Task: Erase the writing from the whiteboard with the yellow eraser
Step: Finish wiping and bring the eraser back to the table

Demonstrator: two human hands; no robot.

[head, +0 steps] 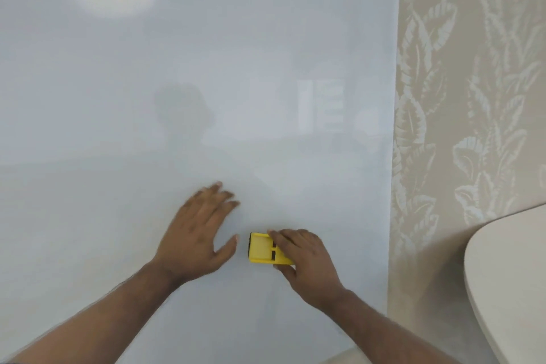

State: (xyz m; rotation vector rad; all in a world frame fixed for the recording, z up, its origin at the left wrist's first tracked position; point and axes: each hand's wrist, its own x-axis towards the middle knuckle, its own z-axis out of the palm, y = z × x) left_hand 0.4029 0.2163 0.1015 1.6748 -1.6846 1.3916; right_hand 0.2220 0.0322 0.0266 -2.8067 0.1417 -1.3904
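Yellow eraser (264, 248): likely light, rigid plastic; best held across its long edges.
Right hand (307, 263): grip clamped on it.
Left hand (198, 230): fingers spread on the whiteboard (206, 68).

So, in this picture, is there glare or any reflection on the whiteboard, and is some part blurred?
Head view: a bright glare patch sits at the upper left of the whiteboard; faint room reflections show mid-board, including a dim silhouette; the left hand looks motion-blurred at its fingertips; the right hand and yellow eraser are sharper; no writing is visible.
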